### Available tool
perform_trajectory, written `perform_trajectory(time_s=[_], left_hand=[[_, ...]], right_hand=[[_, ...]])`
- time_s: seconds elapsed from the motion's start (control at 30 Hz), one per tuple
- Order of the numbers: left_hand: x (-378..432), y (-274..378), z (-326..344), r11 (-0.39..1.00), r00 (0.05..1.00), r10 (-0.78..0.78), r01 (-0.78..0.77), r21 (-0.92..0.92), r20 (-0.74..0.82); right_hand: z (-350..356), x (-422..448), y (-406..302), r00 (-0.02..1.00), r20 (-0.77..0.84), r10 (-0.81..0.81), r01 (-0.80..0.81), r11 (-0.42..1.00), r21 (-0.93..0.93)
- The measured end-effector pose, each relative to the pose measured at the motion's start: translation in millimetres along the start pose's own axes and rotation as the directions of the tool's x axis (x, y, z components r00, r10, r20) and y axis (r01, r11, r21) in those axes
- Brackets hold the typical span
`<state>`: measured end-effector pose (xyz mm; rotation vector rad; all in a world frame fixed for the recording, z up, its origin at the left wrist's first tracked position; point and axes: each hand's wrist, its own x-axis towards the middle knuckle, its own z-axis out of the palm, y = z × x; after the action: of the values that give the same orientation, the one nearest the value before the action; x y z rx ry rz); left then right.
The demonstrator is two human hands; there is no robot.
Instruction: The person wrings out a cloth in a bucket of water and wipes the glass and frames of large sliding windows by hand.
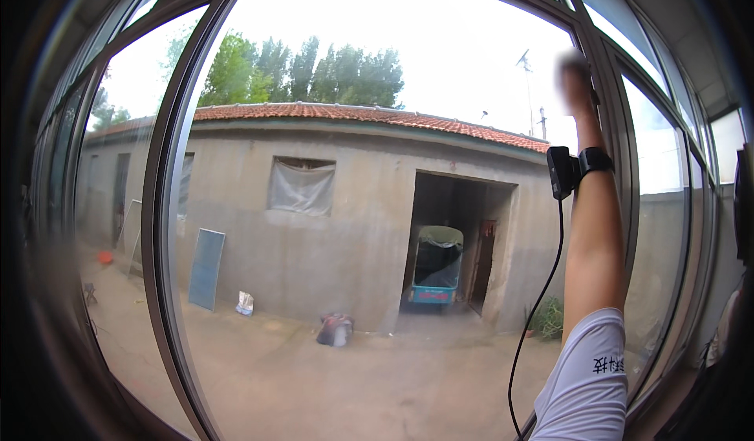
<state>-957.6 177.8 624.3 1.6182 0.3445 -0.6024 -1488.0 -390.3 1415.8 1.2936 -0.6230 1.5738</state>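
Observation:
A large glass window pane (365, 376) stands before me, set in a dark metal frame (162, 229). My right arm is stretched up along the pane's right side. At its end my right hand (576, 90) is raised close to the right upright (601, 81) of the frame. The hand is blurred, with a dark patch at its top, so its fingers and anything in them cannot be made out. A strap on the right wrist carries a small black device (559, 173), from which a black cable (539, 305) hangs. My left hand is out of view.
Through the glass I see a concrete yard and a grey building (359, 258) with a red tiled roof (353, 113). A blue covered vehicle (434, 294) stands in its doorway. Against its wall leans a blue panel (206, 270). More window panes (654, 134) flank the main one.

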Motion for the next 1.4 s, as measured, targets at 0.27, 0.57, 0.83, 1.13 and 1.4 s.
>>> perform_trajectory(time_s=[0.27, 0.57, 0.83, 1.13, 1.4], left_hand=[[70, -7, -1, 0.999, 0.979, -0.031, 0.025, 0.029, 0.204], [126, -78, -92, 0.932, 0.971, 0.189, -0.13, -0.337, 0.147], [179, -143, -126, 0.939, 0.968, 0.032, 0.056, -0.34, 0.247], [155, -131, -104, 0.958, 0.962, -0.051, 0.123, -0.26, 0.267], [112, -92, -36, 0.992, 0.926, -0.039, 0.08, -0.096, 0.374]], right_hand=[[21, 56, -115, 0.899, -0.178, -0.401, 0.387, 0.916, -0.108], [-9, -19, -565, 0.964, 0.14, -0.224, 0.139, 0.882, 0.451], [-4, -73, -734, 0.989, -0.076, -0.13, 0.15, 0.794, 0.589], [-17, -91, -669, 0.958, -0.053, -0.28, 0.276, 0.863, 0.422], [-73, -75, -450, 0.957, -0.145, -0.25, 0.284, 0.906, 0.314]])
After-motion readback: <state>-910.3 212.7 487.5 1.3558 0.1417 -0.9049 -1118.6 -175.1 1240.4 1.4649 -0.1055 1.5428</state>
